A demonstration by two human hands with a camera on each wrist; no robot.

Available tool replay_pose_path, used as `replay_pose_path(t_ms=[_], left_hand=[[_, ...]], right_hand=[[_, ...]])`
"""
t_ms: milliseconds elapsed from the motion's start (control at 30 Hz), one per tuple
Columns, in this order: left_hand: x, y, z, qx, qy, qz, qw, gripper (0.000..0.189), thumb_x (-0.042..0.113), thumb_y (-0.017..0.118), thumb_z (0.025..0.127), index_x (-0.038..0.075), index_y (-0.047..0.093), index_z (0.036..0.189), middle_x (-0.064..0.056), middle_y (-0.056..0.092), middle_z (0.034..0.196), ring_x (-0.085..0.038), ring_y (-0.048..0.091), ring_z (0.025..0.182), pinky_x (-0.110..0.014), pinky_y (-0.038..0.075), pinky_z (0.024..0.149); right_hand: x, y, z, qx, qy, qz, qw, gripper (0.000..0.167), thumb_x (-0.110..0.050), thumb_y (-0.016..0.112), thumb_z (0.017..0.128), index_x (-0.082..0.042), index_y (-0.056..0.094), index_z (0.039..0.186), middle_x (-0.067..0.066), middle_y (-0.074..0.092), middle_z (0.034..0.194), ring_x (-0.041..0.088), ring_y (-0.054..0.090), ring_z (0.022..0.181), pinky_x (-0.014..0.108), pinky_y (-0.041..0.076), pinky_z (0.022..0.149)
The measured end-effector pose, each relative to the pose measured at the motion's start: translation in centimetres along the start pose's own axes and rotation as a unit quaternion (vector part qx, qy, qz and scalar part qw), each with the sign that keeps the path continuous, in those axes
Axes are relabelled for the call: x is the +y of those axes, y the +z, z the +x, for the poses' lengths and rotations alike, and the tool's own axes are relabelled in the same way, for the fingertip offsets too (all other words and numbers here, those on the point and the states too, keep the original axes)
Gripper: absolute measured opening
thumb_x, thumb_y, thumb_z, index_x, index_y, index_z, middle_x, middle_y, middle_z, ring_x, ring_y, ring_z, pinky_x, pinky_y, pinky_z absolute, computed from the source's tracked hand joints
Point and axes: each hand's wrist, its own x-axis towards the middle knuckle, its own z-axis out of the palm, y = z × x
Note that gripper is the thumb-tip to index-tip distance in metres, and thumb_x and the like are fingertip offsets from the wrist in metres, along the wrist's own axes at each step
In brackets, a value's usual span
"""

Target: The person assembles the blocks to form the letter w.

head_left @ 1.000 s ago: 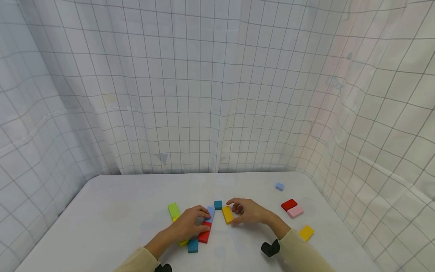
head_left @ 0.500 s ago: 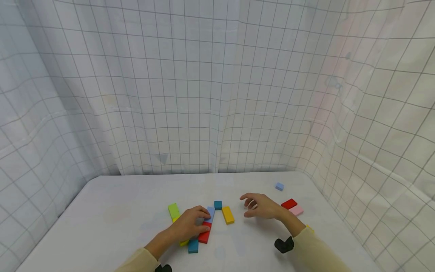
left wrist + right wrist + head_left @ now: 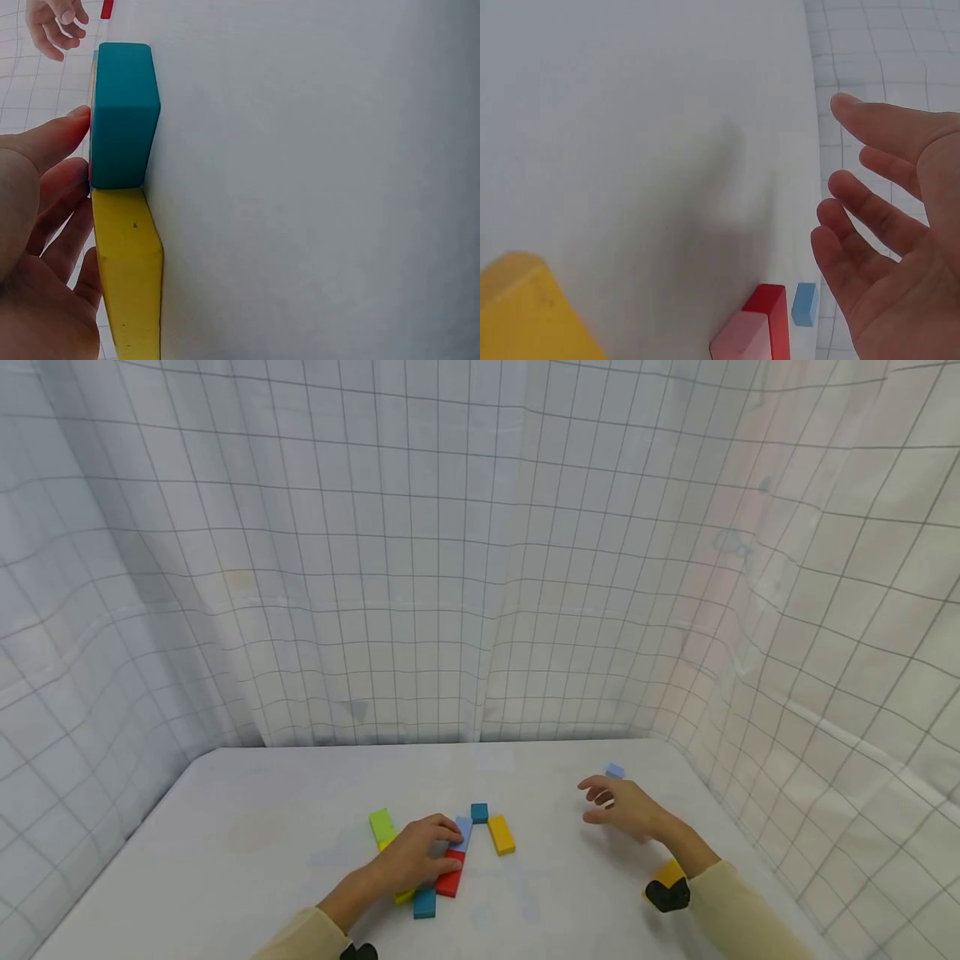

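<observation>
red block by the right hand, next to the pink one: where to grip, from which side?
Probably from above, pinching the red block across its two short ends. It lies flat on the table with one long side against the pink block, so a grip across the long sides looks blocked. The right hand hovers over it, open and empty, in the head view hiding it from sight.

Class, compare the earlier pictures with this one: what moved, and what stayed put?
The right hand let go of the yellow block and swung right, empty, over the red and pink blocks. The left hand stayed resting on the row of blocks; no block shifted.
</observation>
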Motion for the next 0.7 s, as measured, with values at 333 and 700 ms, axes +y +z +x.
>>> replay_pose_path(t_ms=[333, 700], left_hand=[[0.2, -0.1, 0.0, 0.002, 0.006, -0.007, 1.0000, 0.030, 0.021, 0.080, 0.093, 0.006, 0.076, 0.119, 0.002, 0.062, 0.121, -0.027, 0.057, 0.117, -0.053, 0.048, 0.105], [-0.2, 0.0, 0.1, 0.001, 0.008, -0.002, 1.0000, 0.031, 0.024, 0.081, 0.093, 0.007, 0.076, 0.119, 0.004, 0.062, 0.120, -0.026, 0.058, 0.116, -0.052, 0.049, 0.104]], right_hand=[[1.3, -1.6, -2.1, 0.039, 0.058, -0.019, 0.9974, 0.052, -0.022, 0.079, 0.093, -0.002, 0.060, 0.137, 0.016, 0.066, 0.120, 0.033, 0.063, 0.108, 0.052, 0.053, 0.095], [2.9, -2.5, -4.3, 0.068, 0.117, -0.022, 0.9906, 0.047, -0.019, 0.078, 0.092, -0.005, 0.062, 0.135, 0.013, 0.065, 0.122, 0.033, 0.060, 0.110, 0.045, 0.058, 0.088]])
